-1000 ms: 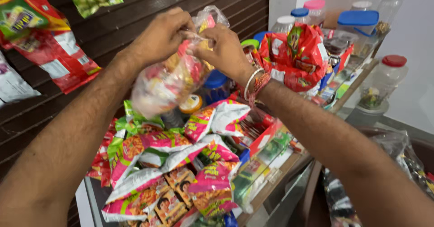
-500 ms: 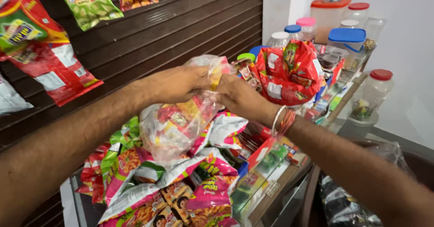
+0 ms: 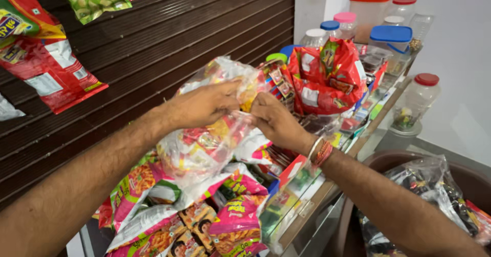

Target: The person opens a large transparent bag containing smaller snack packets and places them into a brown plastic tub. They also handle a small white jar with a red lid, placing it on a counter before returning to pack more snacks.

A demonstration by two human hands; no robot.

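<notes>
Both my hands grip the gathered top of a clear plastic bag (image 3: 202, 149) stuffed with small colourful snack packets. My left hand (image 3: 204, 103) pinches the bag's neck from the left, and my right hand (image 3: 273, 121), with bangles and a thread at the wrist, holds it from the right, fingers closed. The bag hangs just above a heap of pink and green snack packets (image 3: 204, 216) on the counter (image 3: 327, 190).
A red snack-packet bundle (image 3: 327, 75) and several lidded plastic jars (image 3: 391, 39) stand behind. Snack bags (image 3: 38, 47) hang on the dark slatted shutter at left. A round bin (image 3: 470, 180) with plastic bags stands low right.
The bag and both hands came down from head height to just over the packet heap. The view shifted a little to the right.
</notes>
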